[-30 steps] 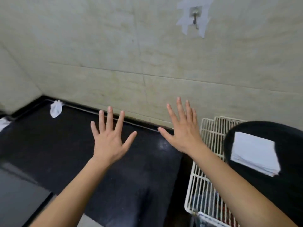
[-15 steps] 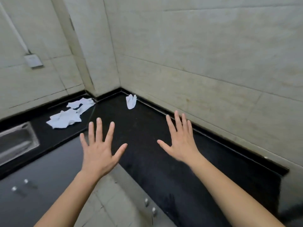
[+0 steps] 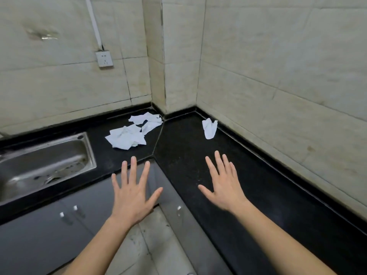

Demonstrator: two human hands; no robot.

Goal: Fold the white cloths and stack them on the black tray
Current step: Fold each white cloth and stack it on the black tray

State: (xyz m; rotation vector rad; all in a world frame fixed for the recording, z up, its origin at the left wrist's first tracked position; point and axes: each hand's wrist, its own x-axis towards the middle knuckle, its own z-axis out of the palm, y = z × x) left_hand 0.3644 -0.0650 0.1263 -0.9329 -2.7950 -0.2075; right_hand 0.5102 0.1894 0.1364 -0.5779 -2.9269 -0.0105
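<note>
Retrieval step: both hands empty, cloths unfolded in the corner

Status. Left hand [image 3: 132,197] and right hand [image 3: 223,187] are held out palm down with fingers straight and spread. Neither has hold of anything. The left hand hangs at the inner edge of the tabletop [image 3: 198,159], above the cabinet doors [image 3: 39,235]. The right hand hovers above the black surface of the right-hand run, apart from every cloth.

Location of work items. White cloth lies crumpled in three places near the corner of the L-shaped tabletop:
- A crumpled heap [image 3: 127,137] lies between the sink [image 3: 45,155] and the corner joint.
- A looser piece [image 3: 147,121] lies just behind the heap, near the wall base.
- A single cloth [image 3: 209,129] lies well apart on the right-hand run, close to the wall.

The heap appears to hold more than one piece, but the creasing prevents a firm count. The black tray is not in view.

Step in hand. Judged from the layout, the current step is collection of the next cloth. No fold has begun on any visible piece.

Next move. Reach forward to one cloth, most likely the single cloth, since it lies ahead of the right hand. Pinch one corner or edge, lift it clear, and spread it flat on a bare part of the tabletop before folding. Thin fabric will probably bunch, so take one layer only from the heap and keep it away from the sink
</note>
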